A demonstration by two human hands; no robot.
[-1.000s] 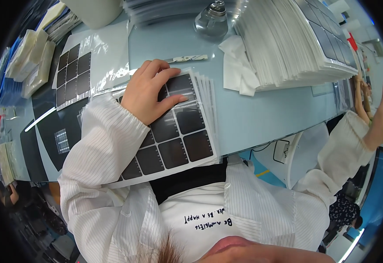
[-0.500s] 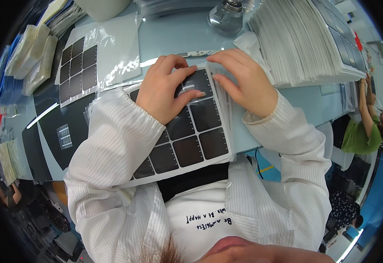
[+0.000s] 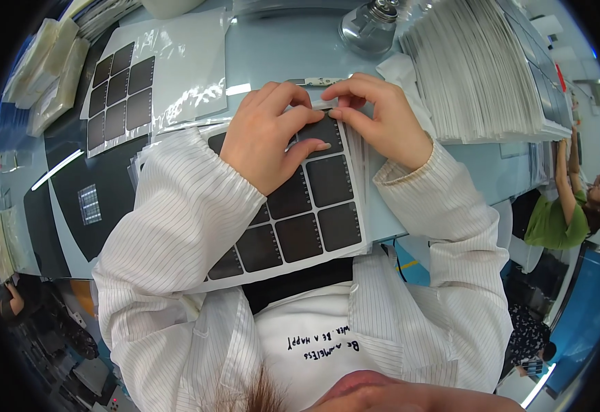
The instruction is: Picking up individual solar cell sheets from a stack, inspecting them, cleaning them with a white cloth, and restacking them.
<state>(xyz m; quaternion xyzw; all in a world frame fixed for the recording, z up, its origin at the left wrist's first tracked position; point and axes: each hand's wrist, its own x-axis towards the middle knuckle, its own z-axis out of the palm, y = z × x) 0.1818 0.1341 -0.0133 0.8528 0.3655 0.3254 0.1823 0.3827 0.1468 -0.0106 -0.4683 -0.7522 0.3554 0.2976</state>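
A white sheet (image 3: 288, 269) with rows of dark, rounded squares lies on a stack of similar sheets in front of me. My left hand (image 3: 269, 137) rests over its upper part, thumb and forefinger apart, with the forefinger tip on the top right square (image 3: 325, 134). At the sheet's upper right corner, the thumb and forefinger of my right hand (image 3: 385, 120) are bent into a pinch right beside that fingertip. Whatever lies between them is too small to make out. Just beyond the fingers is a slim, patterned-handled tool (image 3: 320, 82).
Another dark-squared sheet (image 3: 117, 91) lies at the far left on clear plastic. A tall stack of white sheets (image 3: 478, 82) stands at the right, near a glass bottle (image 3: 368, 29) and a crumpled white tissue (image 3: 397, 69). Wrapped packs (image 3: 56, 82) pile up at left. A person in green (image 3: 557, 216) is further right.
My right fingers have moved left and closed into a pinch at the sheet's corner. The left forefinger has shifted slightly right to meet them. The view has tilted a little.
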